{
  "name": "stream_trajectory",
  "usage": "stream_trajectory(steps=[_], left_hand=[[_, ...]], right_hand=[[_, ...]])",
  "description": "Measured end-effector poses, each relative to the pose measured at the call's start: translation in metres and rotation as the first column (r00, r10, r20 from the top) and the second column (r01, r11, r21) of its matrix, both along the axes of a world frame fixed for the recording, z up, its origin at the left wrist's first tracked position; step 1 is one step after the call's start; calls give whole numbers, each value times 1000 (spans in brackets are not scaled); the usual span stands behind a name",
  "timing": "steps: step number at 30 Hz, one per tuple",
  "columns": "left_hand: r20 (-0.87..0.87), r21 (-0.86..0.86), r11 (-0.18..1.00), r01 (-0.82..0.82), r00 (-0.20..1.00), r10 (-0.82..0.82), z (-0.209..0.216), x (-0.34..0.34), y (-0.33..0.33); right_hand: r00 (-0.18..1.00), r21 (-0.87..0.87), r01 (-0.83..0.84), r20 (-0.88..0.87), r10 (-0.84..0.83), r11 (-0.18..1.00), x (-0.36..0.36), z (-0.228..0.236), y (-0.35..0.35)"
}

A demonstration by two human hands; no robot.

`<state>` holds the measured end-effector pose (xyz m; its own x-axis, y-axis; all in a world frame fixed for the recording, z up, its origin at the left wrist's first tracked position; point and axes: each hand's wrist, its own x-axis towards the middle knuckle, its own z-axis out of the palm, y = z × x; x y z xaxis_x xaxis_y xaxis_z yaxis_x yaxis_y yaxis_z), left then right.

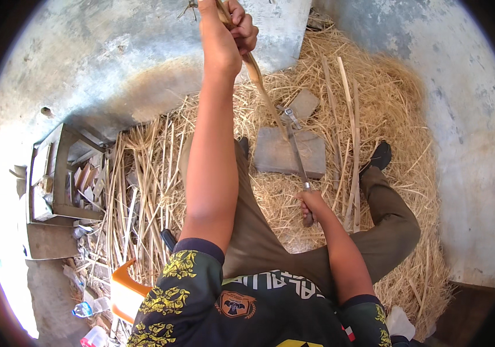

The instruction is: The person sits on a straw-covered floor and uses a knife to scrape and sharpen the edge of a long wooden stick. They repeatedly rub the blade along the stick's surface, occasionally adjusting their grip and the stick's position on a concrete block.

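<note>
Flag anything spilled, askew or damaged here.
Two things: a clear plastic bottle lies on its side at lower left, not standing; and the upper-left wall has a brownish stain against its pale, patchy surface. Can't tell whether the bottle leaked.

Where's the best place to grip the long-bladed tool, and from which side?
Probably by its handle, from the side nearest the person, where the right hand holds it: the handle points back toward the body, while the blade reaches away over the grey block.
</note>
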<state>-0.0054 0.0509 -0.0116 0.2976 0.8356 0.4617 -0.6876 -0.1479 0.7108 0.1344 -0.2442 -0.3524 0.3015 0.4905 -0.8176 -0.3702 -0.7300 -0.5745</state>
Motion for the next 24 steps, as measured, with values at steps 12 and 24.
stream_trajectory(steps=[12,24], left_hand=[[20,-3,1000,-4,1000,4,-4,-3,0],[2,-15,999,-40,999,40,-2,-4,2]], right_hand=[[683,555,-99,642,-349,826,-15,76,29],[965,-36,-127,228,132,991,2,-12,-8]])
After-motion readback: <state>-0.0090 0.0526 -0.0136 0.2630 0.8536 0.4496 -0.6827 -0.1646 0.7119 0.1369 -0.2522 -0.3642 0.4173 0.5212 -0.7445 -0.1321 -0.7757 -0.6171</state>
